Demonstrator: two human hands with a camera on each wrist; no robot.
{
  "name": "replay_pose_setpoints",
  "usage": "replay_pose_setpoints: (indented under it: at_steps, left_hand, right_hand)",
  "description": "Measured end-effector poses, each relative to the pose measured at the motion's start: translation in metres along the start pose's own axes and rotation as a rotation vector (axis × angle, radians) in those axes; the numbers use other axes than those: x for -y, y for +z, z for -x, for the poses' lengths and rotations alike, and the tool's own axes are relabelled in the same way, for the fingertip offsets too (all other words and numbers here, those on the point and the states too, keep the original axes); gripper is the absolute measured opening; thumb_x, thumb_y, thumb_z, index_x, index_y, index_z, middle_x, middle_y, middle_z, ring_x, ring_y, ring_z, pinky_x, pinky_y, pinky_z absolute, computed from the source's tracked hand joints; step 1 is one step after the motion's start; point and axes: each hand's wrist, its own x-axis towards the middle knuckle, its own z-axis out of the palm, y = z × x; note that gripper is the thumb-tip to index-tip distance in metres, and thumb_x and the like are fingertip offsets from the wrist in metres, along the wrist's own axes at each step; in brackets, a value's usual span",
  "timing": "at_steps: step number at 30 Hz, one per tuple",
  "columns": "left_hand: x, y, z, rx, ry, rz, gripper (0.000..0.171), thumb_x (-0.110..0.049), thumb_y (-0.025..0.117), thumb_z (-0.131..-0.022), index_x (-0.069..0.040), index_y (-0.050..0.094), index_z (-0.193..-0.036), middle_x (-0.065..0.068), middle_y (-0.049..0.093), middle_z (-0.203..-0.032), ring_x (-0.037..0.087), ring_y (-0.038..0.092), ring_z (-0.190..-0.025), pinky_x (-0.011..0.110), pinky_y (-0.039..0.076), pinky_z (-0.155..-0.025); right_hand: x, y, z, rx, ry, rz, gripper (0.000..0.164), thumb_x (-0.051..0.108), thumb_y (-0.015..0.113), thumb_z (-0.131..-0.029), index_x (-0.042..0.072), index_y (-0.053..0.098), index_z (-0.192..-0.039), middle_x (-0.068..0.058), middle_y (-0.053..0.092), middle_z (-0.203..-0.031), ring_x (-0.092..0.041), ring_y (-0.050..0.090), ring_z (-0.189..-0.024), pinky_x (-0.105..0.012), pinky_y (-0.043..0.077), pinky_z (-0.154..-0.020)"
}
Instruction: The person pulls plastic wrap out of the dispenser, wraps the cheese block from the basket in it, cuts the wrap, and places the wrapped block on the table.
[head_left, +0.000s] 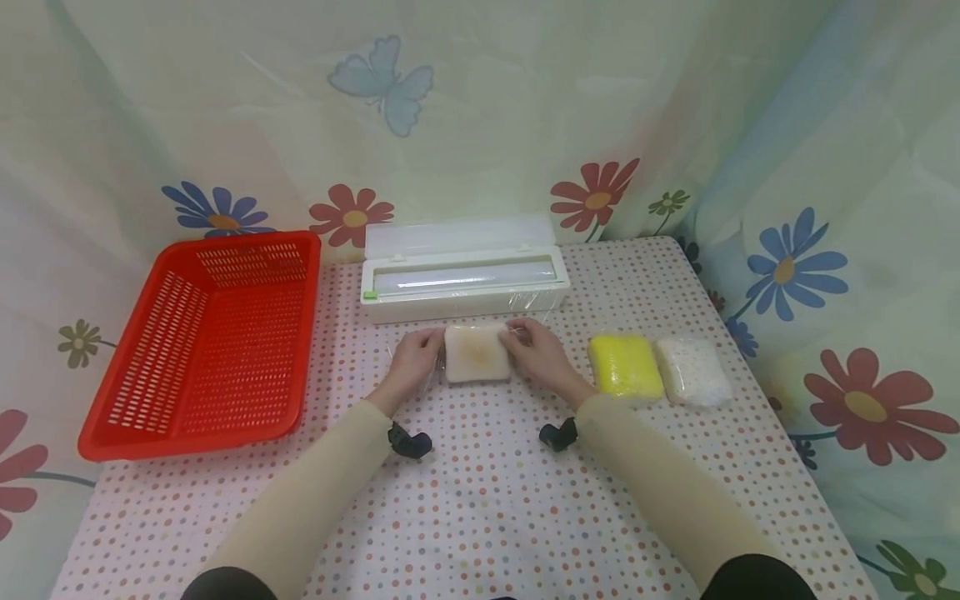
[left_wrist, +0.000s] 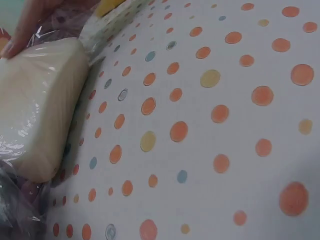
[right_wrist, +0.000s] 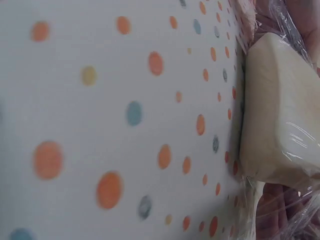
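Observation:
A cream-white, bread-like block with a tan patch on top lies in front of the dispenser, with clear cling film drawn tight over it. My left hand is at its left side, fingers curled and pinching the loose film there. At the right side my right hand pinches the film near the upper corner. Loose, crumpled film sticks out past the block's ends in both wrist views. The block's underside is hidden.
A white cling film dispenser with its lid raised stands behind the block. On the left is a red plastic basket. A yellow film-wrapped block and a white wrapped block lie at right on the dotted tablecloth.

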Motion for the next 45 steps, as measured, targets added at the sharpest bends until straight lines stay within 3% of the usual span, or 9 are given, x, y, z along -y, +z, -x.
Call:
replay_pose_setpoints:
  at_steps: [3, 10, 16, 19, 24, 28, 33, 39, 45]
  left_hand:
    - [-0.002, 0.004, -0.001, -0.037, -0.017, 0.005, 0.044, -0.040, 0.042, -0.109, -0.008, 0.070, -0.119, 0.007, 0.061, -0.089, 0.021, 0.056, -0.083, 0.034, 0.050, -0.076]
    - [-0.006, 0.008, 0.004, -0.168, -0.028, 0.009, 0.044, -0.041, 0.048, -0.107, -0.006, 0.062, -0.131, 0.016, 0.070, -0.120, 0.031, 0.067, -0.109, 0.044, 0.057, -0.095]
    - [-0.008, 0.002, 0.017, -0.225, 0.083, -0.031, 0.039, -0.037, 0.054, -0.104, -0.008, 0.062, -0.129, 0.013, 0.068, -0.118, 0.029, 0.063, -0.108, 0.045, 0.055, -0.094]
    - [-0.006, 0.000, 0.022, -0.207, 0.169, -0.143, 0.040, -0.035, 0.062, -0.100, -0.008, 0.064, -0.128, 0.012, 0.062, -0.128, 0.029, 0.057, -0.121, 0.046, 0.050, -0.104]
    - [-0.004, 0.003, 0.023, -0.208, 0.279, -0.303, 0.023, -0.020, 0.065, -0.098, -0.008, 0.073, -0.116, 0.012, 0.063, -0.117, 0.029, 0.056, -0.113, 0.044, 0.050, -0.095]
    - [-0.004, 0.009, 0.021, -0.251, 0.253, -0.280, 0.017, -0.014, 0.066, -0.097, -0.009, 0.076, -0.109, 0.009, 0.068, -0.102, 0.025, 0.061, -0.095, 0.038, 0.051, -0.083]
    - [-0.005, 0.012, 0.018, -0.260, 0.221, -0.198, 0.018, -0.011, 0.065, -0.096, -0.007, 0.075, -0.110, 0.009, 0.070, -0.100, 0.024, 0.065, -0.091, 0.038, 0.054, -0.082]
    - [-0.004, 0.014, 0.020, -0.269, 0.182, -0.157, 0.022, -0.013, 0.062, -0.099, -0.007, 0.072, -0.117, 0.009, 0.071, -0.104, 0.023, 0.068, -0.093, 0.038, 0.058, -0.083]
    - [-0.004, 0.019, 0.025, -0.255, 0.146, -0.096, 0.028, -0.022, 0.056, -0.103, -0.006, 0.069, -0.123, 0.009, 0.072, -0.103, 0.022, 0.065, -0.092, 0.038, 0.056, -0.083]
  right_hand:
    - [0.002, 0.004, -0.006, -0.027, 0.048, 0.009, 0.055, 0.043, 0.054, -0.104, 0.008, 0.050, -0.146, -0.019, 0.058, -0.144, -0.035, 0.057, -0.133, -0.049, 0.050, -0.111]
    - [0.005, 0.007, -0.015, -0.054, 0.121, 0.020, 0.061, 0.049, 0.056, -0.102, 0.009, 0.051, -0.147, -0.016, 0.064, -0.134, -0.030, 0.063, -0.120, -0.042, 0.057, -0.099]
    - [0.003, 0.005, -0.018, -0.052, 0.151, 0.025, 0.061, 0.051, 0.057, -0.101, 0.010, 0.054, -0.145, -0.013, 0.065, -0.130, -0.027, 0.064, -0.115, -0.039, 0.058, -0.096]
    - [0.003, 0.003, -0.018, -0.052, 0.161, 0.021, 0.059, 0.051, 0.056, -0.101, 0.011, 0.055, -0.145, -0.013, 0.064, -0.132, -0.027, 0.064, -0.118, -0.040, 0.057, -0.098]
    - [0.002, 0.003, -0.017, -0.059, 0.143, 0.037, 0.056, 0.050, 0.054, -0.103, 0.012, 0.055, -0.145, -0.014, 0.061, -0.141, -0.030, 0.060, -0.129, -0.045, 0.053, -0.107]
    - [-0.002, 0.004, -0.014, -0.065, 0.060, 0.103, 0.053, 0.046, 0.049, -0.106, 0.012, 0.055, -0.145, -0.014, 0.055, -0.150, -0.032, 0.050, -0.139, -0.050, 0.042, -0.118]
    - [-0.009, 0.003, -0.006, -0.084, -0.006, 0.187, 0.051, 0.038, 0.039, -0.107, 0.015, 0.048, -0.152, -0.015, 0.056, -0.144, -0.033, 0.053, -0.131, -0.053, 0.043, -0.114]
    - [-0.011, 0.003, 0.005, -0.164, 0.018, 0.201, 0.044, 0.030, 0.046, -0.107, 0.011, 0.050, -0.147, -0.012, 0.062, -0.125, -0.027, 0.063, -0.103, -0.043, 0.057, -0.089]
    - [-0.007, 0.010, 0.009, -0.255, -0.019, 0.182, 0.031, 0.019, 0.049, -0.107, 0.006, 0.056, -0.133, -0.011, 0.066, -0.104, -0.020, 0.061, -0.085, -0.029, 0.054, -0.072]
